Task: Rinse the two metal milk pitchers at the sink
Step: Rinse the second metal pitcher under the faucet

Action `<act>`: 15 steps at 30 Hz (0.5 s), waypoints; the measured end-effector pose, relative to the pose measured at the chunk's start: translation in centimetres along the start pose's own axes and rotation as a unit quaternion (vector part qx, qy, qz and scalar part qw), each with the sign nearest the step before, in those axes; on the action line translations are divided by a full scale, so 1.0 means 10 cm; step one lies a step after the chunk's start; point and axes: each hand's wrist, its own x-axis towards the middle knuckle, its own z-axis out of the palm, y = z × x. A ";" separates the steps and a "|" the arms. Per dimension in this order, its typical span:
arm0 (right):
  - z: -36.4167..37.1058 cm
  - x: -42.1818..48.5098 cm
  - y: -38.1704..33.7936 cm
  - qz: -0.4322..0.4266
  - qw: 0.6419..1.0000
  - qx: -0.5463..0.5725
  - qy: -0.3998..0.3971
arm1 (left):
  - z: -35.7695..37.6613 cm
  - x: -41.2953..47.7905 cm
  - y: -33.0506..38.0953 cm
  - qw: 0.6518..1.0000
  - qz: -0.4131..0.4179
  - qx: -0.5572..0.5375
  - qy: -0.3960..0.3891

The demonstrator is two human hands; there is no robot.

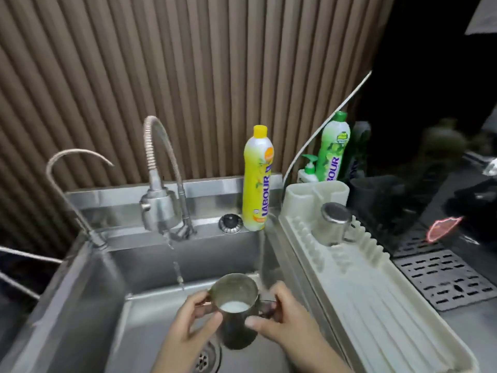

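Observation:
A metal milk pitcher (234, 308) with milky liquid at its bottom is held upright over the steel sink (129, 267), above the drain (205, 358). My left hand (188, 323) grips its left side and my right hand (285, 319) grips its right side at the handle. A thin stream of water falls from the spring faucet (158, 203) and lands just behind and left of the pitcher. A second metal pitcher (332, 224) stands upside down on the cream drying rack (376, 305) to the right.
A yellow dish-soap bottle (257, 179) stands on the sink's back ledge beside a round knob (230, 223). A green soap bottle (332, 148) and a pump bottle (308, 169) stand behind the rack. A thin curved tap (70, 184) rises at the left. A perforated drip tray (441, 275) lies at the right.

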 end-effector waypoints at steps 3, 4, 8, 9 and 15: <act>0.39 0.23 -0.06 0.002 0.999 0.009 -0.042 | -0.34 -0.03 0.03 0.999 -0.004 -0.007 0.036; 0.49 0.32 -0.06 -0.004 0.999 0.008 -0.045 | -0.42 0.00 0.05 0.999 -0.007 -0.016 0.042; 0.72 0.57 -0.23 -0.021 0.998 0.028 -0.058 | -0.64 0.18 0.15 0.998 0.005 -0.034 0.052; 0.74 0.62 -0.29 -0.025 0.998 0.028 -0.054 | -0.68 0.22 0.19 0.998 0.007 -0.032 0.051; 0.78 0.74 -0.54 -0.049 0.998 0.035 -0.004 | -0.78 0.39 0.45 0.999 0.026 -0.016 0.019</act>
